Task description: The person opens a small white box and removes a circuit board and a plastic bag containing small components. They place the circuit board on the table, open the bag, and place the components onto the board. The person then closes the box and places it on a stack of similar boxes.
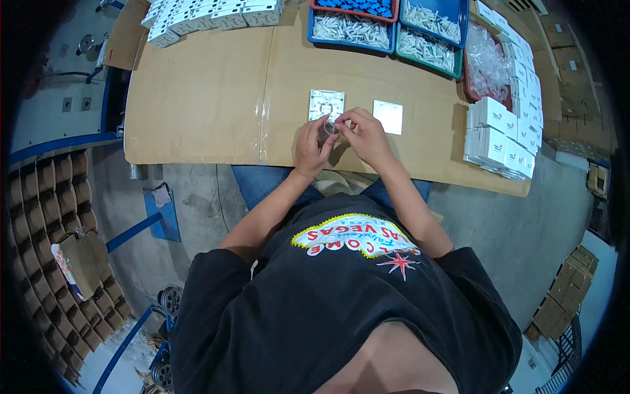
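Note:
Close together over the near part of the cardboard-covered table, my left hand (311,148) and my right hand (366,139) both have their fingers closed on a small clear ring-shaped piece (329,127). The piece is too small to tell more exactly. Just beyond the fingertips lies a white square plate with a raised round middle (327,98), partly covered by my left fingers. A plain white square plate (388,117) lies flat to the right of my right hand.
Blue tray (351,47), green tray (430,64) and others at the back hold small white parts; a red one holds blue parts. White boxes (497,134) are stacked at the right, beside crumpled clear plastic (489,65). White box-shaped units (213,16) stand back left. The cardboard tabletop (197,105) has a taped seam.

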### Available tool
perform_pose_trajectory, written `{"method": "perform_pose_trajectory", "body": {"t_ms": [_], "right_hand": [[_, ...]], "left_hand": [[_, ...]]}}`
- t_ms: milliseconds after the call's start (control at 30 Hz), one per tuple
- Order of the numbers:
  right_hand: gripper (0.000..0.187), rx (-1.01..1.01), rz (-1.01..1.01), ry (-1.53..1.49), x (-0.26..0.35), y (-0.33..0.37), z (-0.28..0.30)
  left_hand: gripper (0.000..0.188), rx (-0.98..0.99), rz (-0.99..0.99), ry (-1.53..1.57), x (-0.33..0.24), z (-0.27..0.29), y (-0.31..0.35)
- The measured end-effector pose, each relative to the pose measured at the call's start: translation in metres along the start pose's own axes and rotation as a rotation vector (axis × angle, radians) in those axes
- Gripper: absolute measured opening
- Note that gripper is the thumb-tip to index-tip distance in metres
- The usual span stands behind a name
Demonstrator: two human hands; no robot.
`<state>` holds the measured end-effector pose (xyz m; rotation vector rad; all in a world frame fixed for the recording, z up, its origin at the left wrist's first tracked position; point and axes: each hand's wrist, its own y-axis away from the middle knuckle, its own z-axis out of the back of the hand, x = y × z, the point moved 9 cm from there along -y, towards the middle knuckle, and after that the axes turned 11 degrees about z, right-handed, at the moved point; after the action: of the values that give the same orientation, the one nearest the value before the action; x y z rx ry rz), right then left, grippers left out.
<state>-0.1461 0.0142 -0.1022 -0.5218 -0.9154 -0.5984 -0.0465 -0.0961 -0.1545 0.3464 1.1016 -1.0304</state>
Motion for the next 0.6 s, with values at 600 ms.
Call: {"method": "perform_pose_trajectory", "body": {"t_ms": [600], "right_hand": [[0.014,-0.011,-0.055,-0.043,-0.021,-0.013,0.007]], "left_hand": [[0.031,-0.003,0.303,0.41,0.024,0.001,-0.001]]}}
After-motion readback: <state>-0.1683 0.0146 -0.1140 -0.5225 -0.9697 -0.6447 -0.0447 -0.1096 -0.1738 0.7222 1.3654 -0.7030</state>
